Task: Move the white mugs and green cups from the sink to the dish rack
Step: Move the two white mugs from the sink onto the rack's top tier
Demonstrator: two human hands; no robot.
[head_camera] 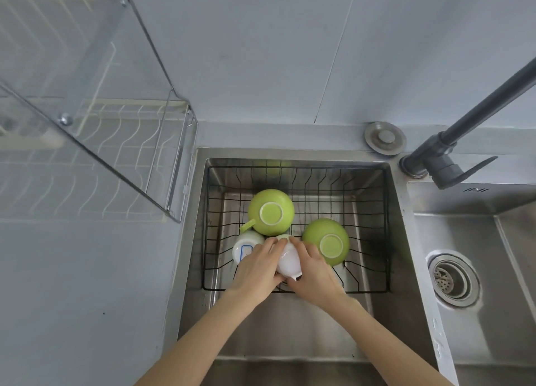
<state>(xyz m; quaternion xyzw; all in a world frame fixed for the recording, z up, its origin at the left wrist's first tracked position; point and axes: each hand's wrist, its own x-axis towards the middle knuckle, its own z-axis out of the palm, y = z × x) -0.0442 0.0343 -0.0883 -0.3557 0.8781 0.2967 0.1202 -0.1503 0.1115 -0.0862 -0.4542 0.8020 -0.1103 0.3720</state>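
Two green cups lie upside down in the black wire basket (362, 182) inside the sink (290, 327): one green cup (271, 211) at the back left, the other green cup (326, 242) to the right. A white mug (287, 259) sits between my hands, with my left hand (256, 266) and my right hand (311, 265) wrapped around its two sides. Another white mug (245, 246) lies to the left, partly hidden under my left hand. The dish rack (95, 142) stands on the counter at the left.
A dark faucet (464, 130) rises at the right behind the sink. A round metal cap (385, 137) sits on the sink's back ledge. A second basin with a drain strainer (452, 278) lies to the right. The grey counter (72, 284) spreads out at the left.
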